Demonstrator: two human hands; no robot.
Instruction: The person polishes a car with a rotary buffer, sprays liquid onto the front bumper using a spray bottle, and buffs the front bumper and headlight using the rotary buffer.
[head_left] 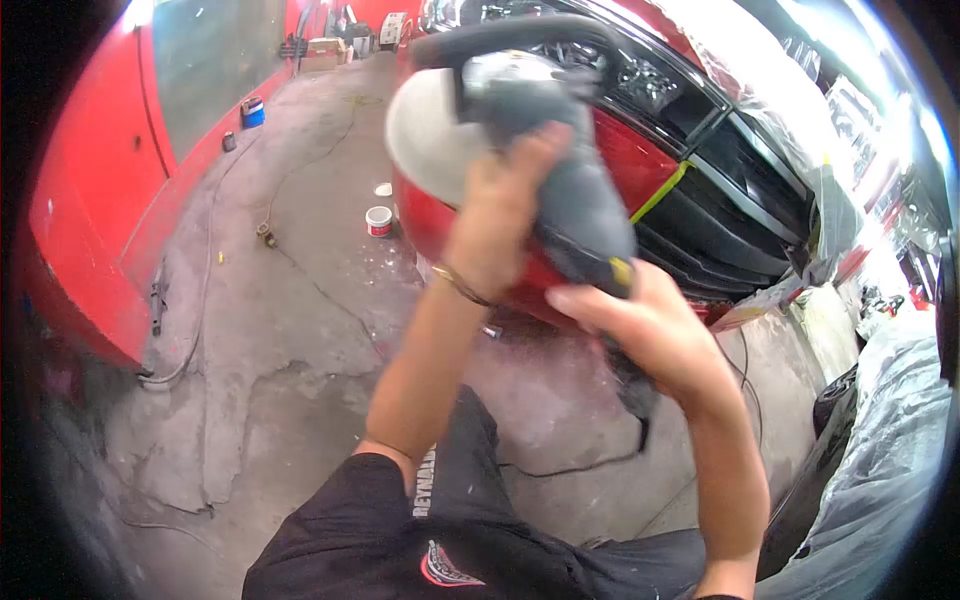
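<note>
A dark grey power polisher (585, 205) with a curved black handle and a round whitish pad (428, 135) is held up in front of a red car (632, 158). My left hand (500, 205) is closed on the front of its body, just behind the pad. Farther back, my right hand (655, 325) grips the rear end of the same tool, beside a yellow mark. The tool and hands are blurred by motion. Whether the pad touches the car cannot be made out. Yellow-green tape (662, 192) runs along an edge of the red panel.
A white tub (379, 221) and its lid (383, 189) are on the concrete floor. Cables and a hose (205, 270) cross the ground. A blue bucket (253, 112) stands by the red wall (95, 190). Plastic sheeting (885, 440) hangs at right.
</note>
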